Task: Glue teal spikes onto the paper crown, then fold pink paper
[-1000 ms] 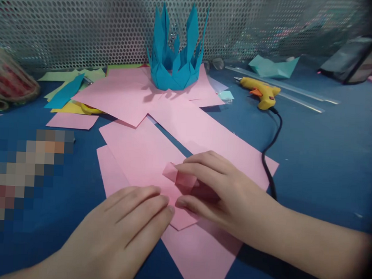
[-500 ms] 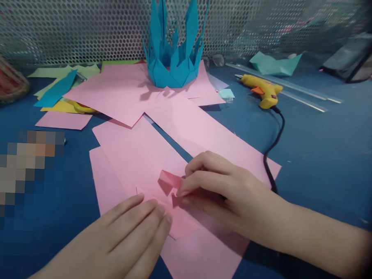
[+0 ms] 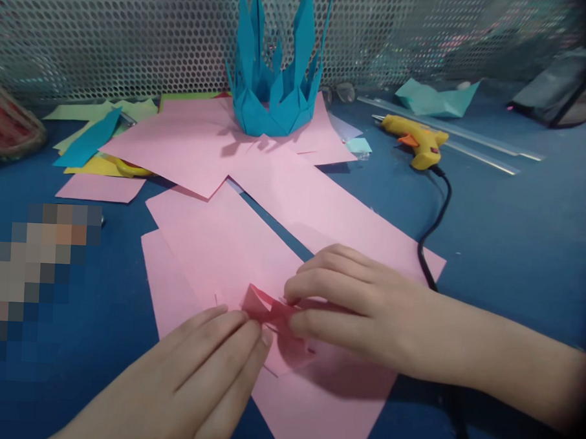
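Note:
A small pink paper piece (image 3: 269, 315), partly folded, lies on top of larger pink sheets (image 3: 224, 242) on the blue table. My right hand (image 3: 357, 309) pinches its folded flap between thumb and fingers. My left hand (image 3: 203, 371) lies flat with fingers stretched out, pressing the piece's left edge down. The two hands' fingertips almost meet over the fold.
A blue folded paper crown (image 3: 275, 70) stands at the back on pink sheets. A yellow glue gun (image 3: 415, 141) with a black cord (image 3: 433, 232) lies to the right, by clear glue sticks (image 3: 471, 146). Coloured paper scraps (image 3: 97, 140) sit at left. A perforated metal wall (image 3: 111, 30) closes the back.
My right hand has brought the folded flap down and toward me, lowering it onto the piece. My left hand stays flat on the paper, shifted slightly nearer.

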The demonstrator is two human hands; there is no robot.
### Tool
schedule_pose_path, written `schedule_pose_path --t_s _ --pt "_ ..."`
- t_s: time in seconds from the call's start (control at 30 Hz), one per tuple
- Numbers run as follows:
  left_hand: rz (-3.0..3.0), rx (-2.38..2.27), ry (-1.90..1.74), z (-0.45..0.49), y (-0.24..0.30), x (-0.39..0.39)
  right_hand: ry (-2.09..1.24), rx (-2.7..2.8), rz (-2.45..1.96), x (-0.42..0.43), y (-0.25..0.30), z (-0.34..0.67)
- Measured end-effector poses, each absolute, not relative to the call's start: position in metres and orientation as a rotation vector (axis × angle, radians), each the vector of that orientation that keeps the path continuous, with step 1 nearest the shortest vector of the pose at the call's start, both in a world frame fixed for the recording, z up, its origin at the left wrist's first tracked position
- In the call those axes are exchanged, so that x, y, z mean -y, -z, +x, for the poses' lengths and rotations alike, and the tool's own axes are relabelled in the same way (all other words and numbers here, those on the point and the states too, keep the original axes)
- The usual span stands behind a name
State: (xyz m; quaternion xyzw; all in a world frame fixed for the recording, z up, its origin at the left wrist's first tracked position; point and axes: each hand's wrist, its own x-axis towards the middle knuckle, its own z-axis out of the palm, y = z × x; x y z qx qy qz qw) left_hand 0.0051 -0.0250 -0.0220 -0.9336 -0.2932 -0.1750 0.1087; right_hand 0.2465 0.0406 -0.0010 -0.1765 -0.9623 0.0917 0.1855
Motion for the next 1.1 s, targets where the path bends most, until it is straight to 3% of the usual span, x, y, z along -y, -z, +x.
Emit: schedule_pose_path --t_s 0.27,0.5,1.1 --pt "-2.778 0.832 0.468 0.004 0.020 0.025 -0.464 2.587 -0.620 -0.041 0.007 0.244" --pt "-2.858 0.877 0.668 0.001 0.027 0.022 -0.518 2.533 -0.582 -0.041 0.011 0.247" --pt "-2.892 0.856 0.713 -0.001 0.030 0.023 -0.469 2.533 -0.579 -0.040 0.011 0.247"
